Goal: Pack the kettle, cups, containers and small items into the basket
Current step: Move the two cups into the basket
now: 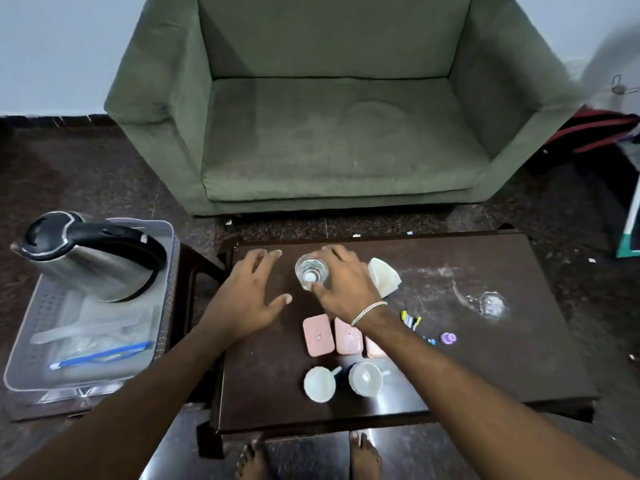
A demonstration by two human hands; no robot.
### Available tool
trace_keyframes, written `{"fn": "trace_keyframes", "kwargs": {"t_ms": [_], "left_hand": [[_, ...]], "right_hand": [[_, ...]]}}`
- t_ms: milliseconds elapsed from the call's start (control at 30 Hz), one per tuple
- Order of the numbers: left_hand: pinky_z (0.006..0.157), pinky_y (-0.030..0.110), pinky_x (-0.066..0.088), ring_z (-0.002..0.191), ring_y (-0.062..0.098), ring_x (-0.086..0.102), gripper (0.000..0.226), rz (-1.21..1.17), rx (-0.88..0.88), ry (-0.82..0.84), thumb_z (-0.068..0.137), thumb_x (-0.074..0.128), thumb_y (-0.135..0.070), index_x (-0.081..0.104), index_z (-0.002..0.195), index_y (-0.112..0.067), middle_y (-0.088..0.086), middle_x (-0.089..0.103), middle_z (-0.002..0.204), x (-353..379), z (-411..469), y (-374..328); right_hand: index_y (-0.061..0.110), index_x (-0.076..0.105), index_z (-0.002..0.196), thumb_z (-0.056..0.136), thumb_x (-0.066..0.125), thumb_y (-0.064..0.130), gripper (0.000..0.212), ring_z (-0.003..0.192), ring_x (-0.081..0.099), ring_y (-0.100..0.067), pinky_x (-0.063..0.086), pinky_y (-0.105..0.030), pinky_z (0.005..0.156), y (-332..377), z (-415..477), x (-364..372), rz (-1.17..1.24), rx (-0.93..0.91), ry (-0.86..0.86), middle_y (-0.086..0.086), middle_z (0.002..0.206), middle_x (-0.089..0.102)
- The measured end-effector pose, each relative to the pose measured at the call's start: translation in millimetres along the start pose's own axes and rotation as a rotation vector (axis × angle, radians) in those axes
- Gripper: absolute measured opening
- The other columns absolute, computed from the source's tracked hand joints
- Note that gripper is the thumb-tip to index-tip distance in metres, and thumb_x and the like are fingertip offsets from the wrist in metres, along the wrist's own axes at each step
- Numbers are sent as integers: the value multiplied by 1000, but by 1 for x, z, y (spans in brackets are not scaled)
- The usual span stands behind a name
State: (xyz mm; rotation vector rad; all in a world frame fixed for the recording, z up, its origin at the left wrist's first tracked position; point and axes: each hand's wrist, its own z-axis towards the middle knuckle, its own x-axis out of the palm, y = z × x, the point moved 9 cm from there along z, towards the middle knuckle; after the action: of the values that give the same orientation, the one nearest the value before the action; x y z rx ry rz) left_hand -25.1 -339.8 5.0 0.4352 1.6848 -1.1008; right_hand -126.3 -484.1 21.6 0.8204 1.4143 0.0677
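**Steel kettle packed, most of the table still to go**

Steel kettle already sits in the basket at left of frame, above some bags. On the table, the right hand curls its fingers around a glass; the left hand hovers beside it, fingers spread and empty. Pink containers, two cups and small items at lower centre remain unpacked.
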Motion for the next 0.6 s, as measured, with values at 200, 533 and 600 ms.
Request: {"fn": "trace_keyframes", "kwargs": {"t_ms": [200, 533, 600], "left_hand": [[109, 46, 45, 130, 32, 50, 86, -31, 12, 79, 81, 72, -52, 36, 152, -20, 6, 41, 146, 43, 8, -48], [97, 49, 52, 121, 27, 54, 79, -48, -27, 185, 83, 68, -50, 34, 150, -26, -1, 41, 138, 95, -15, -69], [94, 49, 53, 119, 26, 55, 77, -38, -47, 240, 83, 67, -53, 36, 149, -26, -2, 41, 135, 110, -28, -67]], "right_hand": [[22, 58, 133, 79, 74, 32, 57, 126, 49, -25, 40, -41, 100, -71, -26, -30, -54, 67, -13, 2, 136, 53], [19, 61, 129, 81, 70, 28, 49, 107, 50, -28, 46, -43, 93, -114, -70, -21, -71, 55, 17, -2, 127, 55], [16, 62, 126, 81, 67, 24, 46, 102, 50, -28, 47, -41, 91, -117, -82, -9, -21, 37, 32, -4, 121, 55]]}}
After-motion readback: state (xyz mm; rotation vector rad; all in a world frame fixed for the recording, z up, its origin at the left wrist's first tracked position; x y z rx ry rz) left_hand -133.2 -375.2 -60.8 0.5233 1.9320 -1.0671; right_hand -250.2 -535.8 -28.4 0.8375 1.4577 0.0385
